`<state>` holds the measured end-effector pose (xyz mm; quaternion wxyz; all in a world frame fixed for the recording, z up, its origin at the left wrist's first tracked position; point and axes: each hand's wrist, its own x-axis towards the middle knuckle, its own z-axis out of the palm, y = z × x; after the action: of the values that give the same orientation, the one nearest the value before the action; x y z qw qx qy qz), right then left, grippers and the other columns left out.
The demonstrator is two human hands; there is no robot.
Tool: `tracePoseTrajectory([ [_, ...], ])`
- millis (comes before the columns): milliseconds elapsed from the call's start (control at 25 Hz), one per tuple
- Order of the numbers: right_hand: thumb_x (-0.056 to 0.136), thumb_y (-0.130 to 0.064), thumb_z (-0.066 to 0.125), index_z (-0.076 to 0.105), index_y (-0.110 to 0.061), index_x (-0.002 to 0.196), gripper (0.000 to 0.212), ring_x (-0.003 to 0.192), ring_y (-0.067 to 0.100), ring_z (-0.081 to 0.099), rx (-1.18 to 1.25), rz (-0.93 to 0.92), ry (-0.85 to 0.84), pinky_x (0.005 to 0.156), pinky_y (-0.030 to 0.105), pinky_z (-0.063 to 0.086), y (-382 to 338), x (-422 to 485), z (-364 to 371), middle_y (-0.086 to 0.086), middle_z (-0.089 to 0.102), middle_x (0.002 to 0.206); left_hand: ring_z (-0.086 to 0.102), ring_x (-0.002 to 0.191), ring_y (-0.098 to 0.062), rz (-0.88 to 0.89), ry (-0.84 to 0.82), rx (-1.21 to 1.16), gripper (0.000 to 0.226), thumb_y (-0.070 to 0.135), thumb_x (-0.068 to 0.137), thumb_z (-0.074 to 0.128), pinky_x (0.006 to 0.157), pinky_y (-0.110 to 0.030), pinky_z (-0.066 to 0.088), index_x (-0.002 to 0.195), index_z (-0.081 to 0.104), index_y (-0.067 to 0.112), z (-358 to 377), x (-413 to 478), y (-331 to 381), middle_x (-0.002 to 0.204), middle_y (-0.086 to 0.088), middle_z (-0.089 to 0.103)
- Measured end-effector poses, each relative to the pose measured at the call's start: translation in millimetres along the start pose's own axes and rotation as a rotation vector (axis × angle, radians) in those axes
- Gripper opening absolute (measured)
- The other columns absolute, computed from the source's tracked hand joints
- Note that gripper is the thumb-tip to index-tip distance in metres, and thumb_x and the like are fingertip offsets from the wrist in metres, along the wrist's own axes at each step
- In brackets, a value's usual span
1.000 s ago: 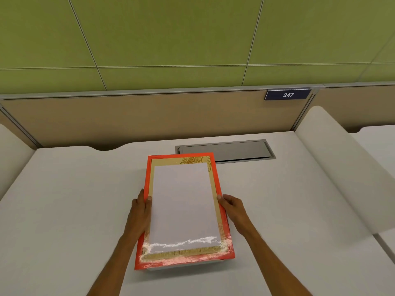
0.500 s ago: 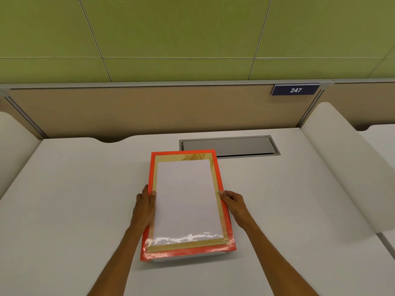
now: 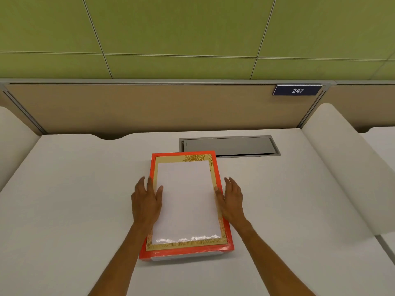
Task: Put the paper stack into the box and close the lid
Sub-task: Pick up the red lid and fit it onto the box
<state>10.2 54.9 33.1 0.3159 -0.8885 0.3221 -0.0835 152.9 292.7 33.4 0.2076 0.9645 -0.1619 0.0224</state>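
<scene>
A flat red box (image 3: pixel 185 250) lies lengthwise on the white desk in front of me, with its lid on. The lid top has a gold patterned border around a glossy white panel (image 3: pixel 186 199). A thin pale strip of the box's base (image 3: pixel 188 256) shows under the lid's near edge. No separate paper stack is visible. My left hand (image 3: pixel 146 201) rests flat against the box's left side, fingers spread, thumb on the lid's edge. On the right side, my right hand (image 3: pixel 232 199) lies flat and open, its thumb touching the lid's rim.
The white desk (image 3: pixel 74 199) extends on both sides of the box. A grey cable hatch (image 3: pixel 229 146) is set into the desk just behind the box. A tan partition with a plate reading 247 (image 3: pixel 297 90) closes the back. White dividers (image 3: pixel 342 167) flank the desk.
Both hands have let go of the lid's edges and opened, fingers now stretched forward along the box's sides. The box sits a little lower and flatter on the desk.
</scene>
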Motion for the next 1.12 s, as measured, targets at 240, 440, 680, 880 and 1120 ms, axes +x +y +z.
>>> tracePoseTrajectory([
  [240,0.097,-0.057,0.020,0.012,-0.014,0.155,0.073,0.152,0.016,0.005,-0.330,-0.311,0.022,0.124,0.034,0.007,-24.0,14.1,21.5,0.003,0.010,0.164,0.013,0.152,-0.022,0.264,-0.104,0.110,0.076,0.061,0.094,0.015,0.122,-0.036,0.009,0.155,0.020,0.016,22.4,8.6,17.7,0.164,-0.003,0.015],
  [440,0.094,-0.063,0.017,0.008,-0.013,0.155,0.079,0.152,0.016,0.004,-0.365,-0.293,-0.040,0.125,0.033,0.008,-17.5,21.3,36.5,0.004,0.008,0.164,0.011,0.152,-0.020,0.248,-0.156,0.085,0.085,0.066,0.090,0.002,0.121,-0.032,0.004,0.155,0.014,0.013,34.6,7.6,12.9,0.164,-0.004,0.015],
  [680,0.096,-0.060,0.020,0.007,-0.013,0.155,0.078,0.152,0.018,0.006,-0.384,-0.278,-0.042,0.124,0.034,0.008,-11.2,20.0,45.6,0.004,0.008,0.164,0.015,0.152,-0.020,0.226,-0.155,0.149,0.078,0.061,0.094,0.013,0.123,-0.034,0.009,0.155,0.017,0.012,42.2,5.3,10.2,0.163,-0.005,0.018],
  [880,0.096,-0.061,0.017,0.003,-0.014,0.155,0.077,0.152,0.016,0.003,-0.402,-0.280,-0.043,0.123,0.031,0.003,-8.4,21.0,47.7,0.003,0.004,0.165,0.015,0.152,-0.021,0.210,-0.160,0.167,0.076,0.059,0.096,0.018,0.124,-0.039,0.017,0.155,0.015,0.012,42.6,4.6,14.2,0.164,-0.005,0.018],
  [1120,0.095,-0.063,0.016,0.005,-0.014,0.155,0.079,0.152,0.018,0.006,-0.410,-0.265,-0.045,0.123,0.033,0.007,-10.9,19.0,46.4,0.003,0.007,0.164,0.015,0.152,-0.021,0.196,-0.190,0.171,0.076,0.059,0.096,0.019,0.124,-0.041,0.017,0.155,0.015,0.012,40.3,3.1,16.6,0.164,-0.006,0.017],
])
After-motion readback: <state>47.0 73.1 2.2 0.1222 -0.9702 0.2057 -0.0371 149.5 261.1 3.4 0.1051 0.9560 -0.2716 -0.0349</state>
